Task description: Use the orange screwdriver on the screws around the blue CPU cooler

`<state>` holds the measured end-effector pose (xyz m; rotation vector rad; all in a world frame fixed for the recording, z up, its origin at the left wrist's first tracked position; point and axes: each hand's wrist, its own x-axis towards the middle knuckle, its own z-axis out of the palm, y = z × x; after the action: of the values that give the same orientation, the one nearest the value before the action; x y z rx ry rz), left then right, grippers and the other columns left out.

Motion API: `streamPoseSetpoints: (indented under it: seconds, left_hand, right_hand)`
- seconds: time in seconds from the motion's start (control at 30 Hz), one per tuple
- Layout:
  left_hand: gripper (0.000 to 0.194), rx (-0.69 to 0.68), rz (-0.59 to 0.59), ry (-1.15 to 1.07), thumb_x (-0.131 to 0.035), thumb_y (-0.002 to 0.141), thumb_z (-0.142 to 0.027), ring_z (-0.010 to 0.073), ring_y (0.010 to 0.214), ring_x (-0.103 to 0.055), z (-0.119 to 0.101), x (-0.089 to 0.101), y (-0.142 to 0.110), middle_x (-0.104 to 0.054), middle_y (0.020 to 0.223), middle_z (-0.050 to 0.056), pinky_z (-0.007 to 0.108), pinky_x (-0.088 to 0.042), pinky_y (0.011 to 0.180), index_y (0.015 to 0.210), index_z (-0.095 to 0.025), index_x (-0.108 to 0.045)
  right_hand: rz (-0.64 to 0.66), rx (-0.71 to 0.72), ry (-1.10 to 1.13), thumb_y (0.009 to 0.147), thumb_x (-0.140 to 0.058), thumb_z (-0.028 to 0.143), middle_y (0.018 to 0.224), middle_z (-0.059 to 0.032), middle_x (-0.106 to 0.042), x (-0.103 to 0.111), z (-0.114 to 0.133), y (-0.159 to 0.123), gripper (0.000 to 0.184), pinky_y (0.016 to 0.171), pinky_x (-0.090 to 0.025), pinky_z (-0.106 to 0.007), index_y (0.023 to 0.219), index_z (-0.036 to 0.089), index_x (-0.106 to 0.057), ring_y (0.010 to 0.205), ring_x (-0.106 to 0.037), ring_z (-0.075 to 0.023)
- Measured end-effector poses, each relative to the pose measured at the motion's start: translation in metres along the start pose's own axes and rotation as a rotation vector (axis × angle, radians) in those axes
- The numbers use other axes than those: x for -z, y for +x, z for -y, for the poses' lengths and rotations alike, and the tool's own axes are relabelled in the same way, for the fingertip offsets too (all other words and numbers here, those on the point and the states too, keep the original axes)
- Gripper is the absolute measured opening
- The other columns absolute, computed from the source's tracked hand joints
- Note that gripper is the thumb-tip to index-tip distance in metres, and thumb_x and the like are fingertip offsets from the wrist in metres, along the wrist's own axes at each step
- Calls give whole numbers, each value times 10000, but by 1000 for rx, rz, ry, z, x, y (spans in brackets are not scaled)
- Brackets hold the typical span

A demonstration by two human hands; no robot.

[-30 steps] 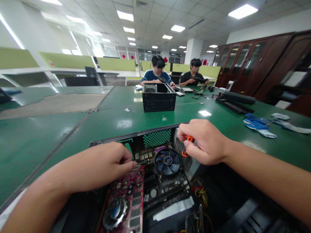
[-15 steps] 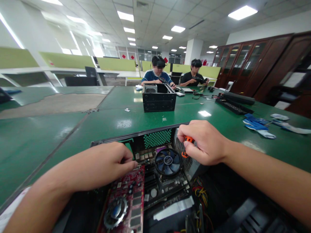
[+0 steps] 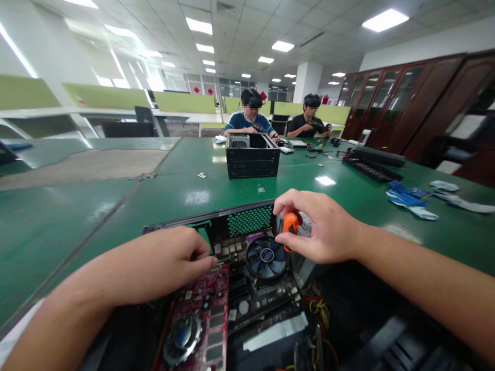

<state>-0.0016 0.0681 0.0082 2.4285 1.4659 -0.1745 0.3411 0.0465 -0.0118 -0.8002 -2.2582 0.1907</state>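
Note:
A red graphics card (image 3: 204, 309) with a round silver fan lies in the open computer case (image 3: 209, 219). My left hand (image 3: 185, 260) is closed at the card's far end, thumb tip by its top corner; the curled fingers hide whatever is between them. My right hand (image 3: 317, 226) grips an orange and black screwdriver (image 3: 291, 224) by its handle, between thumb and fingers. It is above the grey power supply (image 3: 305, 268), just right of the CPU cooler fan (image 3: 267, 256). The screwdriver's shaft does not show clearly.
Coloured cables (image 3: 319, 305) run beside the motherboard. Across the green table (image 3: 174, 185) stands a second black computer case (image 3: 253, 162). Two co-workers (image 3: 249, 121) sit behind it. Blue and white gloves (image 3: 412, 198) and long black parts (image 3: 371, 165) lie to the right.
My right hand has shifted slightly left with the screwdriver, and its fingers are more spread around the handle, which shows more upright. My left hand has stayed in place.

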Motion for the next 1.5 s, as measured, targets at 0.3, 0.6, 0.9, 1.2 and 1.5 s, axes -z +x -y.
streamPoseSetpoints:
  seconds: [0.3,0.6,0.9,1.2,1.5]
  left_hand:
    - [528,29,85,3,-529,986,-711,290,737,-774,2,0,1,-842,780,48,412,-452,701,695,-313,-719]
    - [513,31,108,-1,-532,1013,-655,288,702,-750,-6,4,-2,-823,736,55,422,-430,685,659,-305,-656]
    - [517,32,106,-32,-557,1012,-670,293,716,-765,-3,3,-2,-829,758,49,402,-446,694,696,-298,-728]
    - [493,63,121,16,-523,1020,-632,293,758,-782,-7,4,-1,-859,808,56,408,-469,720,739,-295,-749]
    - [511,-12,44,-54,-655,1012,-662,292,677,-748,3,0,0,-836,740,83,444,-495,665,646,-310,-719]
  right_hand:
    - [-71,-188,390,1052,-911,307,1156,-78,-942,-2,9,7,291,919,-730,-364,1324,217,-864,961,-877,-225]
    - [17,-37,261,1109,-872,236,1282,-84,-984,-8,26,9,225,1060,-738,-365,1329,224,-916,1084,-918,-226]
    - [64,30,194,1144,-881,235,1295,-84,-988,-16,19,13,213,1037,-720,-327,1354,205,-901,1106,-930,-213]
    - [44,258,-35,1275,-700,301,1311,-127,-971,-21,13,8,323,1025,-729,-409,1556,192,-817,1144,-915,-265]
    - [-107,166,-31,928,-670,191,907,14,-816,-6,18,10,216,726,-586,-307,1125,263,-722,730,-717,-181]
